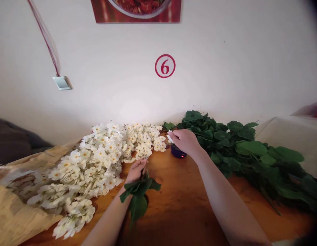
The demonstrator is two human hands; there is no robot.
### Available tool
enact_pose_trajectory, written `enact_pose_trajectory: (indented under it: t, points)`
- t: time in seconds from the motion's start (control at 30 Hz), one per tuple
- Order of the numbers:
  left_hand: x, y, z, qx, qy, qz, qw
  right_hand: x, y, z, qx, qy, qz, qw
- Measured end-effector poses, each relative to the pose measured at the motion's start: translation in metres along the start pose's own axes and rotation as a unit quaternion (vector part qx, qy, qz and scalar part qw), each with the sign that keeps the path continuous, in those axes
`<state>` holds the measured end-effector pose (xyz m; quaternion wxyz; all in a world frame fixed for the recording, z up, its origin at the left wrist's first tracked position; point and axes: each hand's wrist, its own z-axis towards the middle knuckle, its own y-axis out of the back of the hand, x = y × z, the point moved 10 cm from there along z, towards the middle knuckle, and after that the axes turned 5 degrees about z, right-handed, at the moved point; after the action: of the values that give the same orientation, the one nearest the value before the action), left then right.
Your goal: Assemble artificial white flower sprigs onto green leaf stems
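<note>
The left hand (135,171) is curled closed around the stems of a bunch of glossy green leaves (139,194), their broad, rounded blades fanning out below the fist. The right hand (184,141) is nearly closed, its fingertips (173,134) pinching a small white blossom (170,137) just above a squat dark blue pot (178,152) with a tiny red light on its side. Just beside the left hand, a long heap of white flowers (104,159) with yellow centres and thin, wiry stems lies on the orange-brown wooden worktop (179,208), its near end spread over crumpled tan wrapping paper (22,212). To the right of the pot, a mound of rounded green leaves (237,143) runs along the smooth white wall (220,68), which bears a red-ringed numeral 6 (165,66). A pale, square-edged container (289,140) stands at the far right
</note>
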<state>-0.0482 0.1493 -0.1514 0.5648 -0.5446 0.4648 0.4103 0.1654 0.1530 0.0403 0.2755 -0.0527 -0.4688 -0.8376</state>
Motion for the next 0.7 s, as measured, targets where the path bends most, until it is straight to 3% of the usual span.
enact_pose_trajectory:
  t: [0.1, 0.17, 0.23, 0.33, 0.43, 0.5, 0.7]
  points:
    - [-0.021, -0.007, -0.014, -0.008, -0.095, 0.172, 0.981, -0.001, -0.007, -0.018, -0.038, -0.037, 0.162, 0.985]
    - [-0.035, -0.024, -0.027, 0.018, -0.169, 0.32, 0.932, -0.012, -0.031, -0.034, -0.041, -0.081, 0.276, 0.957]
    - [-0.038, -0.041, -0.038, 0.06, -0.201, 0.409, 0.888, -0.026, -0.067, -0.053, -0.022, -0.144, 0.372, 0.917]
    - [-0.035, -0.056, -0.047, 0.1, -0.208, 0.461, 0.857, -0.049, -0.118, -0.079, 0.011, -0.242, 0.499, 0.832]
    - [-0.033, -0.062, -0.05, 0.12, -0.215, 0.461, 0.853, -0.062, -0.139, -0.089, 0.029, -0.281, 0.563, 0.777]
    - [-0.032, -0.064, -0.051, 0.127, -0.216, 0.45, 0.857, -0.071, -0.136, -0.087, 0.015, -0.283, 0.568, 0.773]
    - [-0.028, -0.068, -0.054, 0.146, -0.216, 0.468, 0.844, -0.078, -0.12, -0.083, 0.017, -0.271, 0.526, 0.806]
